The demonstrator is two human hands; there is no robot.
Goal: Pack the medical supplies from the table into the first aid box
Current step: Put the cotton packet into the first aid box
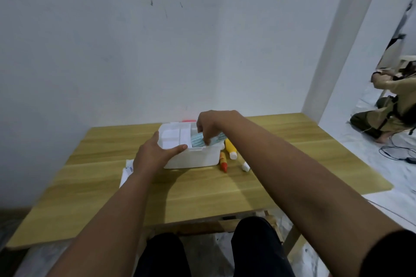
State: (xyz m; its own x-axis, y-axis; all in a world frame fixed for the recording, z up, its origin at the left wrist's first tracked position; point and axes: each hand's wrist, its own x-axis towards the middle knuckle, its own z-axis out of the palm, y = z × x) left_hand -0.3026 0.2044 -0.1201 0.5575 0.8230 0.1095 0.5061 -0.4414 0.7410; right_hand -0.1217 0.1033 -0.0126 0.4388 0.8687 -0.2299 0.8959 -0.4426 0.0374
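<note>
Seated at a wooden table (pixel 202 198), you reach both bare arms forward to the white first aid box (pixel 193 159). Nearest you, a white packet (pixel 127 170) lies flat just left of the box, partly hidden under your left wrist. Your left hand (pixel 155 153) grips the box's near-left corner, thumb along the rim, steadying it. Just right of the box, still unpacked, lie a red-tipped orange tube (pixel 223 162), a yellow bottle (pixel 231 149) and a small white tube (pixel 245 166), long axes running roughly away from you; all sit beneath your right forearm, so the right hand is likely nearer for the next pick. Farther in, your right hand (pixel 211 126) pinches a teal blister pack (pixel 200 140), lowering it into the box's right compartment. Something pink (pixel 188 120) shows behind the box.
</note>
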